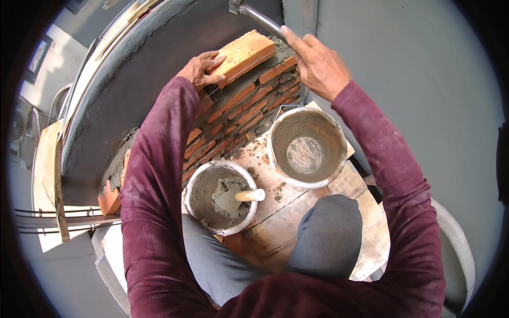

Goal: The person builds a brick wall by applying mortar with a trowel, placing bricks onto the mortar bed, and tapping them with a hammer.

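An orange brick (247,55) lies on the grey mortar along the top of a partly built brick wall (239,103). My left hand (199,71) grips its left end, fingers over the top and thumb at the near side. In my right hand (323,68) is a hammer (261,20), raised above the wall's right end with its metal head up and to the left. The index finger stretches along the handle. A thin string (233,78) runs along the near edge of the brick.
Near the wall's foot, a bucket (186,197) holds mortar and a trowel (231,201) with a pale handle. A second bucket (271,153), mortar-smeared inside, stands to its right on wooden planks (281,222). Grey walls (403,95) rise behind and at right. Loose bricks (110,198) sit at left.
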A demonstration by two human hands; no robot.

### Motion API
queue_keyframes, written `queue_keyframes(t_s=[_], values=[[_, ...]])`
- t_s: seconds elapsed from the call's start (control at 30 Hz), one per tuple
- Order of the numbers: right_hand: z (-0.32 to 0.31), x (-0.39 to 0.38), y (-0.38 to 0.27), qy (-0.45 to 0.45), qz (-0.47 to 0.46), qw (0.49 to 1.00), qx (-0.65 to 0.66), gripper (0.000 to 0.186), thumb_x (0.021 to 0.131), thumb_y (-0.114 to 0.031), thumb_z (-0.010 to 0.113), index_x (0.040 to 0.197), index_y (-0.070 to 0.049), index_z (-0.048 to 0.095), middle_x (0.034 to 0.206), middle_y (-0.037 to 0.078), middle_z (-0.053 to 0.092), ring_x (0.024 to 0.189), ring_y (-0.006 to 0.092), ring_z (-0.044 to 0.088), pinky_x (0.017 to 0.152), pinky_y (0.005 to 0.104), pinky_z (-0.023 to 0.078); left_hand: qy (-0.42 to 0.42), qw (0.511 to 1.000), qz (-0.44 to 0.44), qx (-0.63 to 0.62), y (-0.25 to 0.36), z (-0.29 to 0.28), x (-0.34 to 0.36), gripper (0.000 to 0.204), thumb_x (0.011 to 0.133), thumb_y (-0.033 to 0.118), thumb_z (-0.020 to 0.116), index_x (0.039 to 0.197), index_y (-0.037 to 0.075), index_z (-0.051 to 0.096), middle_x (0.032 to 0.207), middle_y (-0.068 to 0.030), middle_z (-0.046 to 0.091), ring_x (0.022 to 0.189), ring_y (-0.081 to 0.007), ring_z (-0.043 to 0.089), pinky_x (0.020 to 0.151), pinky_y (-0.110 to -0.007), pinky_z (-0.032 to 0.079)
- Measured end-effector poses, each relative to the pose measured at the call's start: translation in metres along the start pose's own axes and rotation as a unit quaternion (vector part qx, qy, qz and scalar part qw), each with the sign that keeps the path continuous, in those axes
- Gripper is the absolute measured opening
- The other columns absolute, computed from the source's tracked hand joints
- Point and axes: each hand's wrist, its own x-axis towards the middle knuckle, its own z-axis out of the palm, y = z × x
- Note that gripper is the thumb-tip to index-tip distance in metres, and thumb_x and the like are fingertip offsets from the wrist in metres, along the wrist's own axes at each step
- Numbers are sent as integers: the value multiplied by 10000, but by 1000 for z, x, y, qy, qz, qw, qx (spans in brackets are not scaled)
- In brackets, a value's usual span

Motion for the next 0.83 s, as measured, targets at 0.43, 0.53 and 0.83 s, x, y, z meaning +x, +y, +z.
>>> queue_keyframes(t_s=[0.43, 0.53, 0.83], values=[[38, 6, -12, -97, 34, 995, 3, 613, 890, -38, 539, 1478, -143, 403, 931, 140, 574, 741, 339, 630, 725, 456, 539, 19, 1000, 19, -14, -6, 7, 1, 757, 800, 501, 754, 1370, 46, 552, 1422, -242, 464, 1316, -374, 470, 1108, -427, 382], [42, 14, 0, -164, 3, 986, 5, 647, 871, -20, 536, 1488, -148, 391, 997, 184, 611, 834, 373, 645, 779, 477, 525, 25, 999, 8, -27, -5, 13, 2, 734, 814, 478, 749, 1384, 64, 542, 1439, -234, 457, 1328, -372, 459, 1113, -427, 378], [71, 12, 7, -217, 11, 976, 8, 849, 839, -4, 595, 1567, -230, 220, 1050, 199, 608, 911, 369, 674, 751, 435, 561, 36, 999, 26, 31, -5, 10, -7, 744, 831, 518, 718, 1405, 87, 523, 1496, -206, 416, 1370, -372, 412, 1143, -446, 334]])
